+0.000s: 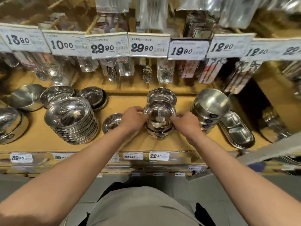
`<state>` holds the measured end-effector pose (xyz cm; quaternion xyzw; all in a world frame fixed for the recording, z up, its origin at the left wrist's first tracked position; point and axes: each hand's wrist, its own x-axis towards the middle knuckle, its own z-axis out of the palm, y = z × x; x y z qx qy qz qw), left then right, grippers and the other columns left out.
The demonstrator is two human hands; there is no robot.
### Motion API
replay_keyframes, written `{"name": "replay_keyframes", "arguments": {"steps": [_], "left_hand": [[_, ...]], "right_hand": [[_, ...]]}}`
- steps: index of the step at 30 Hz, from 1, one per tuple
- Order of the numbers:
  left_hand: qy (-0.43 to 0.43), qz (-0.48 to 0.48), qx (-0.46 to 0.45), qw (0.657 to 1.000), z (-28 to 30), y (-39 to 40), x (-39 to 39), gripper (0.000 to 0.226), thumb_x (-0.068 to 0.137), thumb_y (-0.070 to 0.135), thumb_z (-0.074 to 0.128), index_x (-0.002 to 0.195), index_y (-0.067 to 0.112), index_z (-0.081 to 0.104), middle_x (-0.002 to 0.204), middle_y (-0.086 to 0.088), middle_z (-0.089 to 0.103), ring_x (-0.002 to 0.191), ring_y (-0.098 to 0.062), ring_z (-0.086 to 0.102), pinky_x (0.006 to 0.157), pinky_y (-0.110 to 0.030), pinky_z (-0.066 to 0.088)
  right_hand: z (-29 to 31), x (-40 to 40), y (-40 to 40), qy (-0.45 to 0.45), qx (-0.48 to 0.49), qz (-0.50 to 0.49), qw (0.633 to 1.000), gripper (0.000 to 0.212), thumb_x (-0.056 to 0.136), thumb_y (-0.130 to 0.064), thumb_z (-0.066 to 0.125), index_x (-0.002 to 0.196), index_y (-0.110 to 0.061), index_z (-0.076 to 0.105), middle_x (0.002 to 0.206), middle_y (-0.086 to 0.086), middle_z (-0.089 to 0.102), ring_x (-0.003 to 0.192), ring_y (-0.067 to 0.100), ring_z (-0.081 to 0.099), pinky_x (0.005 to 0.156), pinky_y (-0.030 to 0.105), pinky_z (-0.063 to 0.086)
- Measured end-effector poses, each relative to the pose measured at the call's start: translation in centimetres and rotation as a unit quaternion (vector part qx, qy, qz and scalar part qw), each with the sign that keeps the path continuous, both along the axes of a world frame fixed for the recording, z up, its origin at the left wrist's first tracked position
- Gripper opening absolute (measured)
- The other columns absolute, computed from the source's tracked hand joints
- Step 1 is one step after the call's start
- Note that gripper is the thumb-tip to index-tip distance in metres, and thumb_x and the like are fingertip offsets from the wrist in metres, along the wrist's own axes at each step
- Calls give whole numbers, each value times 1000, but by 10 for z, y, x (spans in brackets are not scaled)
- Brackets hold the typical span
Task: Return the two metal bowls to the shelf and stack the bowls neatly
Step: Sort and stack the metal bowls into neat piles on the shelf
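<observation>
1. While both arms are reaching over the shelf (pixel 140 144), the left hand (pixel 133 119) and right hand (pixel 184 123) are gripping the top metal bowl (pixel 160 115) by opposite sides of its rim, fingers curled round it.
2. That bowl is sitting on a short stack of bowls (pixel 158 132), so the stacking step looks to be in hand.
3. Next, it seems, they are needing to centre it, then let go gently.
4. Behind the stack another bowl (pixel 161 96) is lying; left of it, a taller pile (pixel 73 119).

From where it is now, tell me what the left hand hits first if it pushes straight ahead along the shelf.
Probably the rear bowl stack, just beyond the front bowl stack that the left hand grips; depth is unclear, so it may slip past its left side.
</observation>
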<state>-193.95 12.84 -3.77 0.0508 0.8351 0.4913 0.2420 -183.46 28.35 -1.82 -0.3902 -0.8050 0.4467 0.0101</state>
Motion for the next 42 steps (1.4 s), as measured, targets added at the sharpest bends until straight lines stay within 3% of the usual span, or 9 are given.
{"name": "replay_keyframes", "arguments": {"steps": [3, 10, 19, 22, 27, 30, 36, 39, 42], "left_hand": [[0, 3, 11, 1000, -4, -1, 1, 16, 85, 16, 74, 101, 17, 72, 100, -11, 75, 95, -30, 73, 88, -48, 60], [-5, 20, 19, 1000, -8, -1, 3, 16, 80, 20, 73, 97, 19, 73, 82, -6, 76, 85, -30, 75, 81, -50, 62], [-34, 29, 33, 998, -6, -2, 5, 15, 83, 14, 71, 98, 18, 71, 89, -9, 77, 86, -27, 76, 85, -49, 62], [-49, 31, 47, 997, -5, -2, 6, 11, 85, 10, 70, 93, 17, 71, 87, -11, 77, 74, -23, 72, 82, -49, 62], [-56, 31, 43, 997, -3, -1, 4, 9, 86, 7, 69, 93, 10, 72, 94, -17, 76, 84, -30, 73, 87, -54, 60], [-62, 34, 32, 997, -1, 0, 3, 7, 88, 8, 69, 92, 13, 72, 95, -14, 76, 94, -34, 74, 87, -51, 60], [-84, 41, 50, 994, 3, 0, 6, 10, 92, 2, 65, 90, 11, 70, 90, -15, 73, 72, -24, 67, 78, -47, 62], [-84, 36, 53, 994, 7, 0, 8, 11, 92, 1, 63, 94, 9, 70, 96, -19, 74, 75, -25, 67, 80, -48, 61], [-76, 30, 54, 995, 9, -6, 12, 11, 94, 12, 65, 102, 11, 71, 104, -17, 75, 85, -27, 70, 88, -48, 61]], "right_hand": [[-8, 1, 2, 10, -3, -3, 1000, 25, 91, -25, 62, 82, -6, 75, 79, 11, 76, 86, 30, 73, 83, 43, 59], [-20, 3, 5, 29, -23, -5, 999, 24, 92, -23, 61, 69, -19, 66, 65, -1, 71, 83, 24, 74, 89, 47, 58], [-20, 4, 5, 32, -29, -9, 999, 23, 92, -24, 60, 70, -19, 66, 79, 5, 75, 86, 27, 74, 88, 49, 58], [-20, 3, 5, 27, -34, -7, 999, 22, 93, -26, 59, 75, -17, 68, 85, 8, 75, 88, 28, 73, 89, 49, 59], [-16, 3, 4, 36, -9, -8, 999, 24, 93, -22, 57, 75, -14, 70, 78, 11, 74, 86, 31, 72, 73, 36, 54], [-14, 3, 5, 33, -7, -10, 999, 23, 91, -20, 57, 77, -11, 73, 77, 12, 74, 86, 31, 72, 77, 39, 56], [-19, 3, 6, 21, -10, -5, 1000, 28, 91, -21, 58, 79, -2, 74, 82, 20, 75, 83, 33, 70, 77, 42, 56], [-20, 3, 6, 18, -14, -7, 1000, 30, 92, -23, 57, 84, 1, 74, 84, 21, 75, 78, 31, 69, 70, 37, 51], [-17, 7, 4, 33, -16, -8, 999, 34, 93, -26, 56, 91, 4, 71, 88, 24, 74, 87, 39, 70, 81, 47, 56]]}}
